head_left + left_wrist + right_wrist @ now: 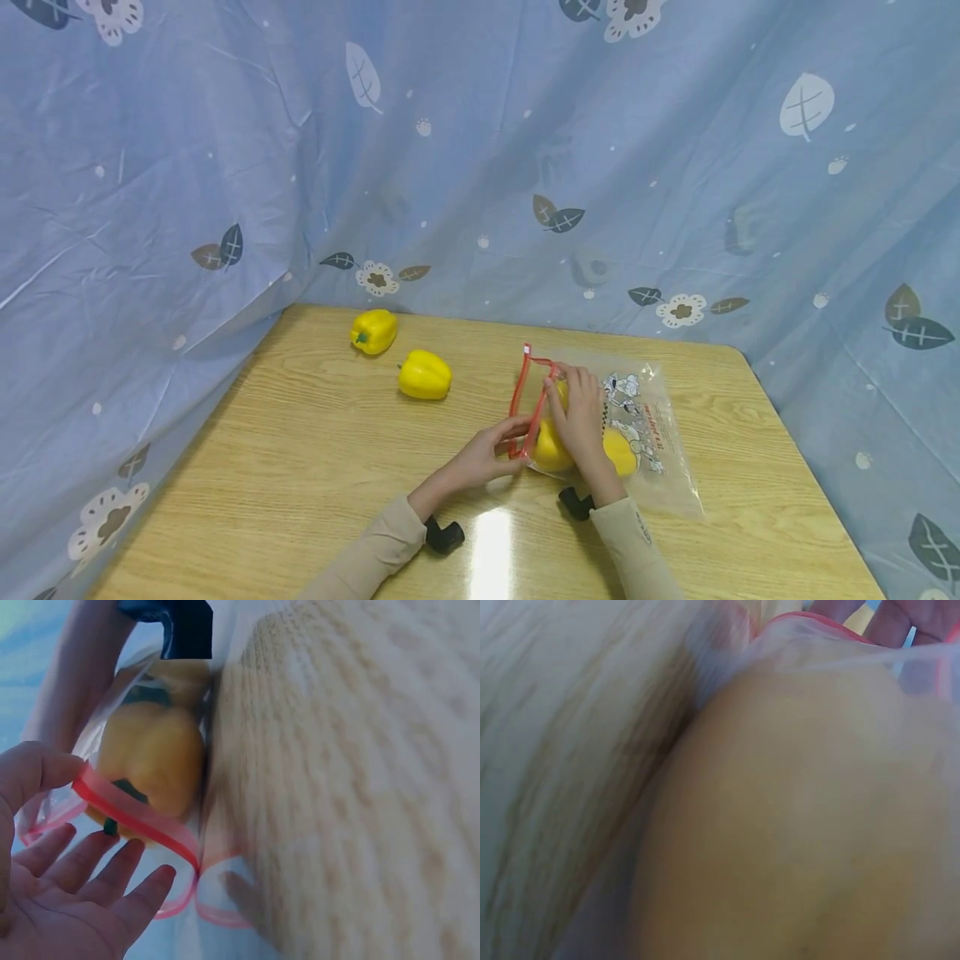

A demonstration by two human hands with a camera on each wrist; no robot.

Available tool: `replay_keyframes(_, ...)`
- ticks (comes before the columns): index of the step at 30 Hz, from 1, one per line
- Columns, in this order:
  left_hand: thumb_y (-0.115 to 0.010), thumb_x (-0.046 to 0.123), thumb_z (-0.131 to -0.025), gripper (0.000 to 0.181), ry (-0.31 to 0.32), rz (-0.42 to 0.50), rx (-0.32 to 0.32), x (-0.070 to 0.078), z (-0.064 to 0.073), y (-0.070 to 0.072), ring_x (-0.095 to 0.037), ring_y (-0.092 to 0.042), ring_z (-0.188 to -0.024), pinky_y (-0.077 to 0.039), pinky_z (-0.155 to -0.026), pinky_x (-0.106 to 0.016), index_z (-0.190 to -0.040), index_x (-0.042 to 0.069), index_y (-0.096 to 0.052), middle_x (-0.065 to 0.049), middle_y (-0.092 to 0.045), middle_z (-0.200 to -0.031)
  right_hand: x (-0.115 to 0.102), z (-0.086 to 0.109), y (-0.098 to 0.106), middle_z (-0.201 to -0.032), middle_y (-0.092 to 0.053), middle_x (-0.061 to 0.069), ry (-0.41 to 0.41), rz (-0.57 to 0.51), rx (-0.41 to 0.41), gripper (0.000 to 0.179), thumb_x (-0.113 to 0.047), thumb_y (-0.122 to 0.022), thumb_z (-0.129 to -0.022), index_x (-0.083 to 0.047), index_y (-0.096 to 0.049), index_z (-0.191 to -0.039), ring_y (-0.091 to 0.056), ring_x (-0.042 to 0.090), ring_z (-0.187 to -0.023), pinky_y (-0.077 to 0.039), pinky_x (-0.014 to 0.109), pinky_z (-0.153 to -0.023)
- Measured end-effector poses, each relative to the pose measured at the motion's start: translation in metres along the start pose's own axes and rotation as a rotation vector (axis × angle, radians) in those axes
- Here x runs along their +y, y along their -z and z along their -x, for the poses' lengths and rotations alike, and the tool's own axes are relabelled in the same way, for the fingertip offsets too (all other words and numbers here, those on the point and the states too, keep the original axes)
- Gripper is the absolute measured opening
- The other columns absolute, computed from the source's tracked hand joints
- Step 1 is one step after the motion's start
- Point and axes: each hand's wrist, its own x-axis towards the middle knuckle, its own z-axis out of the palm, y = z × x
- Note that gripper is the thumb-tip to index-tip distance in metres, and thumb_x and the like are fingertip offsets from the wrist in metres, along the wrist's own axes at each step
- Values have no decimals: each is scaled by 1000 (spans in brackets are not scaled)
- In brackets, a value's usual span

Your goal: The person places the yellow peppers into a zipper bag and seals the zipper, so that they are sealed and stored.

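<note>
A clear zip bag [671, 475] with a red-edged mouth and printed cartoon figures lies on the table, with yellow bell peppers [621, 452] inside it. My left hand [487, 454] is at the bag's mouth. In the left wrist view its thumb touches the red rim [139, 817], and its spread fingers lie by the opening, close to a green stem. My right hand [581, 417] lies over the bag, thumb and fingers bent around a pepper through the plastic near the rim. A blurred pepper [795, 810] under plastic fills most of the right wrist view.
Two loose yellow bell peppers, one nearer [424, 375] and one farther back [374, 331], lie on the wooden table [300, 467] left of the bag. A blue patterned curtain [480, 167] hangs along the back and sides. Black wrist mounts [445, 537] stick out beneath the sleeves.
</note>
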Motion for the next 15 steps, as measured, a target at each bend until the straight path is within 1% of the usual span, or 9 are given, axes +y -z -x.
replay_keyframes(4,-65,12,-87,59,9,-11,-3,2,0,1,-20,-45,-126,-39,-104,-40,-139,16,-39,-3,-45,-140,-1,0,1,-99,-54,12,26,1,19,32,-25,-54,-94,-5,-54,-119,-45,27,-88,-32,38,-79)
replay_keyframes(8,-67,19,-86,60,24,-61,1,5,3,5,-22,-46,-126,-38,-105,-39,-140,18,-39,-2,-44,-141,-1,1,1,-97,-54,12,46,-2,33,31,-23,-55,-93,-4,-55,-117,-45,27,-87,-33,38,-78)
replay_keyframes(10,-67,21,-86,61,37,-88,8,6,5,9,-24,-45,-126,-38,-105,-40,-140,16,-39,-2,-43,-142,-1,1,1,-97,-54,11,47,-3,35,31,-23,-55,-93,-4,-55,-117,-45,27,-87,-33,38,-77)
replay_keyframes(13,-68,19,-85,62,56,-108,20,9,7,15,-24,-43,-128,-35,-107,-42,-140,14,-39,-3,-42,-142,-1,2,1,-97,-54,11,40,-3,29,31,-23,-55,-93,-5,-55,-118,-45,26,-87,-33,37,-76)
replay_keyframes(15,-67,14,-86,61,56,-110,29,9,9,20,-25,-42,-128,-34,-107,-44,-140,12,-39,-5,-43,-142,-1,2,1,-98,-54,11,37,-1,25,31,-23,-54,-94,-5,-55,-119,-45,26,-86,-33,36,-75)
